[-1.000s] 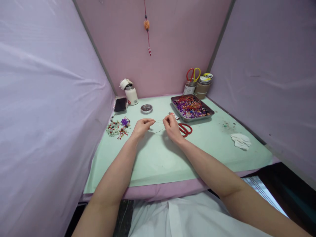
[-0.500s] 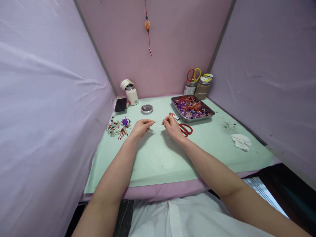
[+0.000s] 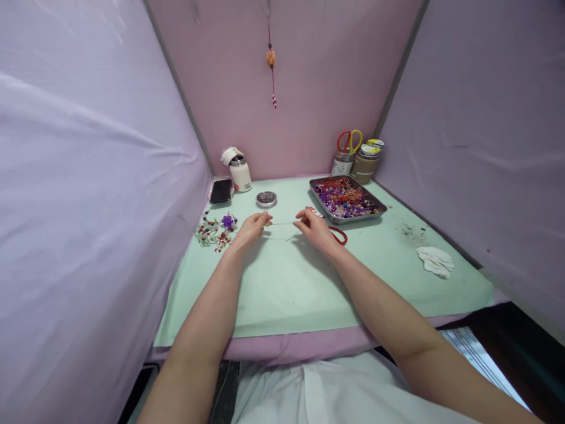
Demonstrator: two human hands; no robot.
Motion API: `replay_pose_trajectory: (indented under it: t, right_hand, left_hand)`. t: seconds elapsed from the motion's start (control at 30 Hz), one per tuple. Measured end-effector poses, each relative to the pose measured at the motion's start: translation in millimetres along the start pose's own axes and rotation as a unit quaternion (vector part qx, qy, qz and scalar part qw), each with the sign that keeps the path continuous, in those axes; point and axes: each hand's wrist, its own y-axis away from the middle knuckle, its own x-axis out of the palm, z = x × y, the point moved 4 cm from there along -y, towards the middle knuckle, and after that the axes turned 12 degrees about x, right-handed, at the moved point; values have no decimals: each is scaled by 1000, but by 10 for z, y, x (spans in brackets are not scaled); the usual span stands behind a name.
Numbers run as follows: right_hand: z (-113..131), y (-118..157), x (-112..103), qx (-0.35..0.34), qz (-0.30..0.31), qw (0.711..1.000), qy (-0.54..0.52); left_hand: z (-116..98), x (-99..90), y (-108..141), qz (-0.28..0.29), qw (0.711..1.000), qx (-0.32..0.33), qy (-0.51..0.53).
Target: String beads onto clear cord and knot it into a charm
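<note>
A thin pale cord (image 3: 282,224) is stretched between my two hands above the green cloth. My left hand (image 3: 253,228) pinches one end of it between thumb and forefinger. The fingertips of my right hand (image 3: 312,227) are closed on the other side, with a loose end trailing below them. Red-handled scissors (image 3: 339,235) lie partly hidden behind my right hand. Just beyond that hand is a small red-and-white object (image 3: 313,211), also partly covered. Left of my left hand lie a purple bead cluster (image 3: 228,221) and a heap of beaded strings (image 3: 212,232).
A metal tray (image 3: 353,220) of beads stands back right, before a jar (image 3: 342,165) of scissors and a brown jar (image 3: 365,168). A round container (image 3: 266,199), phone (image 3: 221,191) and white bottle (image 3: 241,175) are at the back. A white glove (image 3: 435,261) lies right.
My hands have drawn a little farther apart, lengthening the cord span between them. The view has shifted slightly, so everything sits a bit lower and to the right.
</note>
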Motion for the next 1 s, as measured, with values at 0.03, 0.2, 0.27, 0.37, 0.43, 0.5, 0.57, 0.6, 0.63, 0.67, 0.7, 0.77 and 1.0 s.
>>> replay_pose_trajectory:
  t: [0.03, 0.2, 0.27, 0.37, 0.43, 0.5, 0.57, 0.6, 0.63, 0.67, 0.7, 0.77, 1.0]
  right_hand:
    - [2, -6, -16, -9, -6, 1000, 9]
    - [-4, -37, -81, -47, -35, 998, 35]
    - [-16, -45, -101, -51, -54, 997, 36]
    - [-36, -50, -118, -47, -78, 995, 36]
    - [-47, -52, -124, -42, -91, 994, 35]
    - [-56, -53, -134, -36, -105, 993, 34]
    - [-66, -57, -148, -28, -121, 992, 32]
    - [-71, -59, -155, -25, -127, 991, 30]
    - [-77, -62, -162, -22, -132, 991, 29]
    - [-84, -66, -169, -19, -138, 990, 27]
    - [-91, -69, -175, -16, -143, 989, 26]
    - [-108, -78, -187, -9, -152, 988, 22]
    - [-128, -93, -205, -3, -160, 987, 12]
  left_hand:
    - [7, -14, -14, -9, 1000, 4, -5]
    - [17, -50, -44, -14, 1000, -3, 11]
    - [7, -67, -45, -25, 1000, 1, 7]
    - [-6, -98, -46, -55, 998, 9, -4]
    - [-19, -103, -47, -63, 998, 13, -5]
    - [-44, -93, -44, -61, 998, 14, -1]
    - [-84, -79, -31, -60, 998, 13, 6]
    - [-109, -70, -20, -58, 998, 12, 8]
    - [-137, -61, -7, -53, 999, 12, 6]
    - [-166, -50, 9, -44, 999, 14, -1]
    - [-194, -40, 26, -33, 999, 17, -12]
    - [-237, -24, 59, -8, 999, 24, -33]
    - [-240, -20, 87, 44, 993, 45, -99]
